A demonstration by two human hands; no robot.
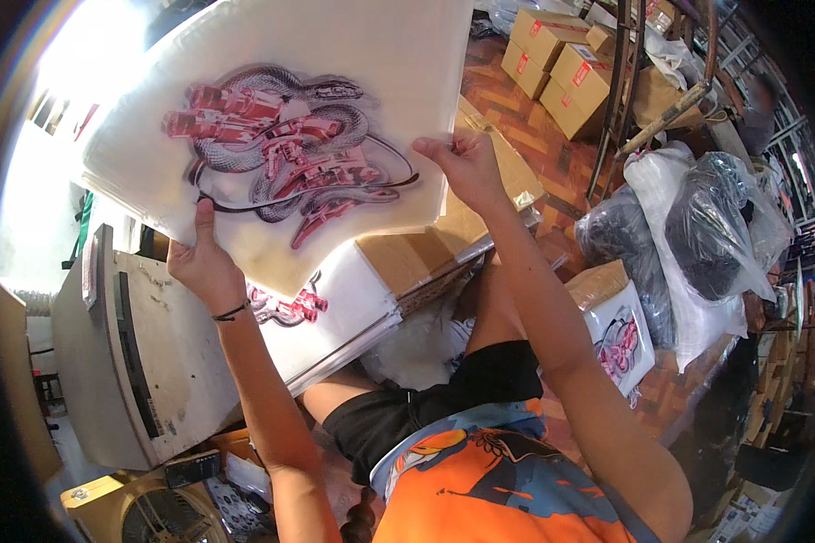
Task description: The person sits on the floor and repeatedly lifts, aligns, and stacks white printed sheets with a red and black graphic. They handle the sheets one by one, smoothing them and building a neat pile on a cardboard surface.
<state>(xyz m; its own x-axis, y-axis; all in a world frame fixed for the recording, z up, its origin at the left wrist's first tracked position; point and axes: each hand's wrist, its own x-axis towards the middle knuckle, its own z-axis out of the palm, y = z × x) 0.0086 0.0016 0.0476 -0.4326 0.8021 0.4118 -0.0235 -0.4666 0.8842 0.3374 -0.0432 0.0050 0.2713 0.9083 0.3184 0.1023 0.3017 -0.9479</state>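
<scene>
Snake-print translucent sheet (281, 136) is held up: left hand (206, 271) pinches its lower edge, right hand (473, 174) pinches its right edge. Printed sheets (358, 294) lie below.

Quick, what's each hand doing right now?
Left hand: closed, holding the printed sheet by its lower edge.
Right hand: closed, pinching that sheet's right edge.

- Red-and-white labels (581, 74) on the stacked cardboard boxes (593, 109), upper right, with lettering too small to make out
- Nothing elsewhere reads clearly
</scene>
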